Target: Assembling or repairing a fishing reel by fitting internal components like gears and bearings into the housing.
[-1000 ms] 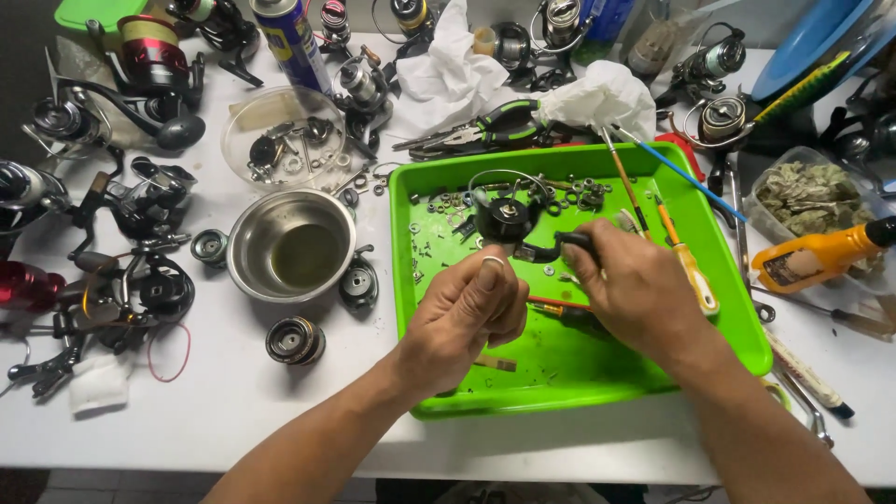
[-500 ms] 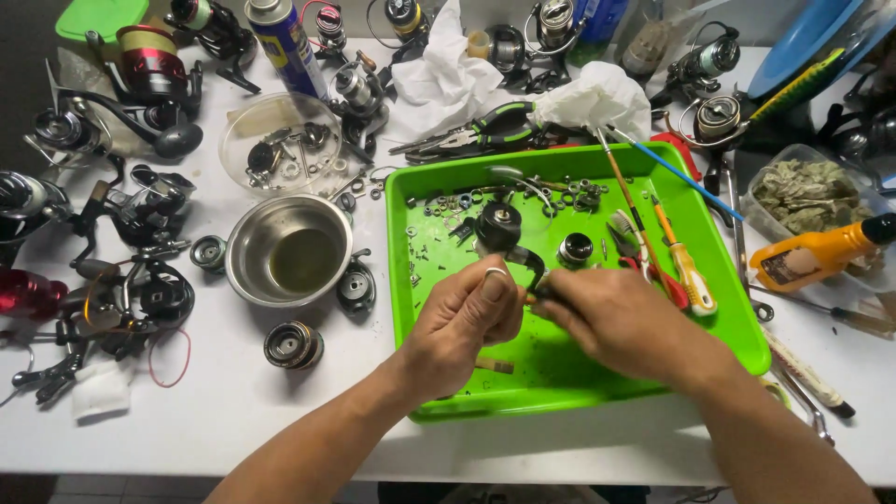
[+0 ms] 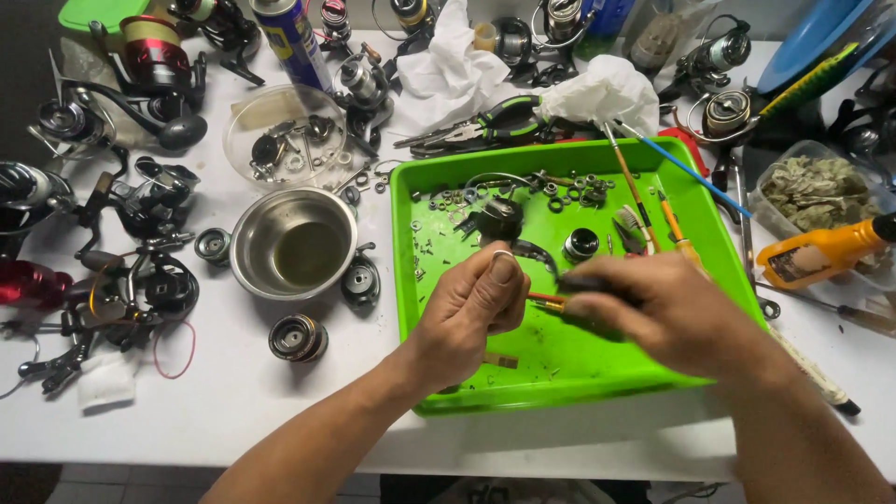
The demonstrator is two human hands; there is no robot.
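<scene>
Tray on the tabletop: bowl to its left, pliers behind it, bottle to its right, both hands over it.

White table with green tray, steel bowl, reels.

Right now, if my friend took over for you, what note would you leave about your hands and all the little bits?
Left hand: pinching a small metal ring above the green tray.
Right hand: gripping a dark tool, red-and-yellow tip toward the left hand.
Black reel part, small round part and loose washers lie in the tray.
Steel bowl sits left of it.
Done: reel in pieces. Left: ring not set down.
</scene>
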